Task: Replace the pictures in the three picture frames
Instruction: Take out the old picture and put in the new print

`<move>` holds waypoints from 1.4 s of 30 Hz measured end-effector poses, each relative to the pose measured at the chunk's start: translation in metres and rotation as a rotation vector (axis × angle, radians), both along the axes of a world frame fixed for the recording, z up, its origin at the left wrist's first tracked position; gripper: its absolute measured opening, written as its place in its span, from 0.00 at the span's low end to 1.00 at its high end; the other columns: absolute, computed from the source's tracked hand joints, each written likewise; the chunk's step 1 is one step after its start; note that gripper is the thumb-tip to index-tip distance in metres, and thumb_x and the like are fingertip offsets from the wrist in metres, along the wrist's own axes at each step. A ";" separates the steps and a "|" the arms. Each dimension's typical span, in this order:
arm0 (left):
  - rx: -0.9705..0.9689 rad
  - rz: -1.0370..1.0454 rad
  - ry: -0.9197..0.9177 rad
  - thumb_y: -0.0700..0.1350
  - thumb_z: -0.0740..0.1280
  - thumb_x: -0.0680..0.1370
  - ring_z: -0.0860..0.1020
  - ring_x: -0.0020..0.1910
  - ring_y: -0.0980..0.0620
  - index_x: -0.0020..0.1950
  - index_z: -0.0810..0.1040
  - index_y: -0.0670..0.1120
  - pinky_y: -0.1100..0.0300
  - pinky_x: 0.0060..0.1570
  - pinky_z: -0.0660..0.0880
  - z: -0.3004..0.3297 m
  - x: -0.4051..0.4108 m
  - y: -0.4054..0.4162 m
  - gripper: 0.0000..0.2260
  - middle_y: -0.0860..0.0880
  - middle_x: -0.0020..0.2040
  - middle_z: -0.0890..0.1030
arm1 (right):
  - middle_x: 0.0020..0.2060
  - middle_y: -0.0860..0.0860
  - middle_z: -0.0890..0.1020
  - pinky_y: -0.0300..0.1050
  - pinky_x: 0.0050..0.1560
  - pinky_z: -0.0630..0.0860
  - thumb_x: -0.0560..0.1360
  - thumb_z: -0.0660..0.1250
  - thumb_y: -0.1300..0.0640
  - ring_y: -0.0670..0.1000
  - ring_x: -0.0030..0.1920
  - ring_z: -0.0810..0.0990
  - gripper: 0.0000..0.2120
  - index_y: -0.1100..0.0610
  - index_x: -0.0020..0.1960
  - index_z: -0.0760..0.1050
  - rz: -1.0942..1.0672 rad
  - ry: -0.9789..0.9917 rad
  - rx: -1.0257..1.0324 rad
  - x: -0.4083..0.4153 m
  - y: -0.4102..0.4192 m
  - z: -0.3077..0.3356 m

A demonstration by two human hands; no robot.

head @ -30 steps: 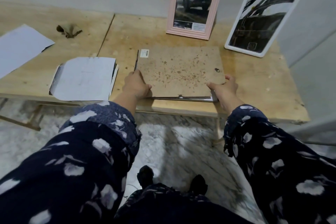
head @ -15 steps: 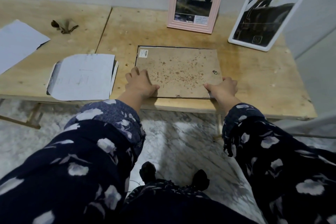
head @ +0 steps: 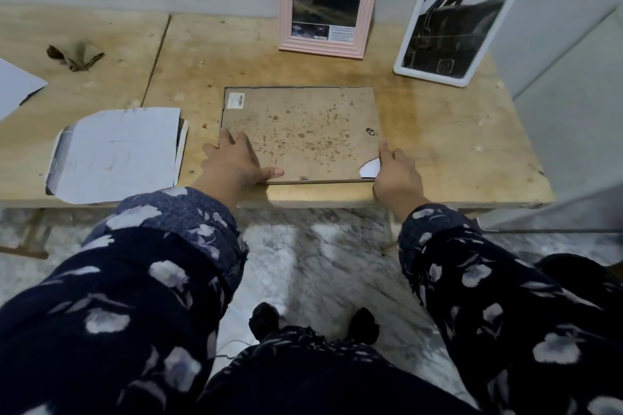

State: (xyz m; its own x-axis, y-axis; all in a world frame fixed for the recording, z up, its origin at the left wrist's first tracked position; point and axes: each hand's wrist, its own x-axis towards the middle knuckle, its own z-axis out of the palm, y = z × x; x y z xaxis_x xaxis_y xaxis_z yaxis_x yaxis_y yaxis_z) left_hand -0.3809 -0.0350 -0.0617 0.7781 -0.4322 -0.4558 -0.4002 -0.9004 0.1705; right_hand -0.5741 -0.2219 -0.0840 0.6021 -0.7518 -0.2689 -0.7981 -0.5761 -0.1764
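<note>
your left hand (head: 236, 162) lies flat with fingers spread on the near-left corner of the face-down picture frame (head: 303, 131), thumb stretched along its near edge. your right hand (head: 396, 172) holds the near-right corner, fingers curled around the side edge, just beside a chipped gap in the backing board (head: 323, 118) where white shows through. the frame sits flat on the wooden counter (head: 455, 145), its near edge close to the counter's front lip, with a barcode sticker (head: 236, 100) at its 10 o'clock corner. at 12 o'clock from the frame a pink arched frame (head: 328, 0) leans on the wall; at 2 o'clock stands a white frame (head: 462, 15), tilted back. bare counter lies between these and the flat frame, and more to its 3 o'clock. at 9 o'clock, just beside the frame, rests a stack of white sheets (head: 114, 155); another sheet (head: 15, 87) is cut by the left border, and dried leaf scraps (head: 72, 57) lie at 10 o'clock.
</note>
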 end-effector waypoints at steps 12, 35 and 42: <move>0.020 0.018 -0.006 0.68 0.70 0.67 0.54 0.73 0.35 0.76 0.54 0.50 0.39 0.67 0.63 -0.003 0.003 -0.005 0.46 0.48 0.78 0.47 | 0.57 0.55 0.77 0.47 0.47 0.71 0.74 0.59 0.63 0.57 0.56 0.76 0.38 0.48 0.78 0.45 0.110 0.197 0.069 0.008 -0.016 0.013; -0.074 0.219 -0.003 0.68 0.72 0.66 0.53 0.73 0.38 0.77 0.49 0.52 0.39 0.68 0.58 -0.011 -0.007 -0.002 0.50 0.41 0.76 0.53 | 0.71 0.49 0.66 0.49 0.59 0.69 0.71 0.69 0.43 0.57 0.65 0.71 0.41 0.48 0.75 0.48 -0.072 -0.041 0.475 0.014 -0.030 0.012; 0.028 0.204 -0.019 0.68 0.71 0.67 0.52 0.73 0.36 0.78 0.43 0.51 0.40 0.69 0.57 -0.010 -0.008 -0.009 0.52 0.38 0.75 0.51 | 0.70 0.51 0.68 0.52 0.61 0.71 0.70 0.69 0.42 0.58 0.64 0.72 0.42 0.44 0.74 0.46 -0.080 -0.005 0.466 0.018 -0.031 0.006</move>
